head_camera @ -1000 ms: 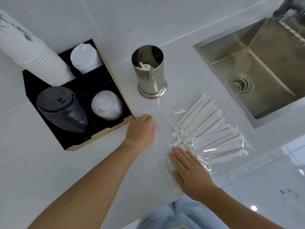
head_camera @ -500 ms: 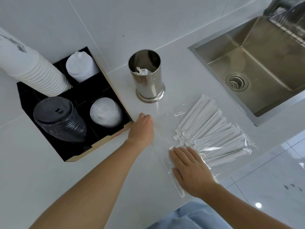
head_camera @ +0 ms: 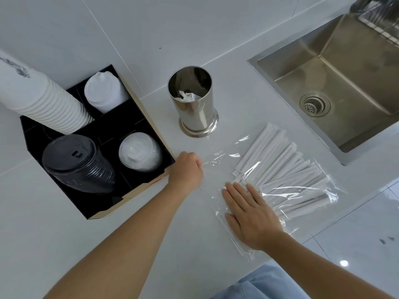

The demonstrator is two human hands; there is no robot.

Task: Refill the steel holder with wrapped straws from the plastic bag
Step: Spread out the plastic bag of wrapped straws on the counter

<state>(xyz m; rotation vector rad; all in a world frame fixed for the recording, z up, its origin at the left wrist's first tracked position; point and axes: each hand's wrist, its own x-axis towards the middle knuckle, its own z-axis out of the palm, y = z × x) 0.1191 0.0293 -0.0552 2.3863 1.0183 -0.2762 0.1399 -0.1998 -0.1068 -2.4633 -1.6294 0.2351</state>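
A shiny steel holder (head_camera: pixel 195 108) stands upright on the white counter, with a few wrapped straw ends low inside it. In front of it to the right lies a clear plastic bag (head_camera: pixel 218 162) holding several white wrapped straws (head_camera: pixel 278 167), fanned out. My left hand (head_camera: pixel 186 171) is closed, pinching the bag's left edge next to the black organiser. My right hand (head_camera: pixel 250 212) lies flat, fingers spread, pressing on the bag's near end, its fingertips at the straw ends.
A black organiser (head_camera: pixel 138 124) at the left holds a stack of white paper cups (head_camera: pixel 43 100), black lids (head_camera: pixel 75 165), clear lids (head_camera: pixel 138 152) and white lids (head_camera: pixel 103 91). A steel sink (head_camera: pixel 336 76) is set into the counter at right. The counter's front edge runs just beyond the bag.
My left hand has curled from resting on the bag's edge into a pinch on it. The right hand has stayed flat on the bag. The view has shifted slightly.
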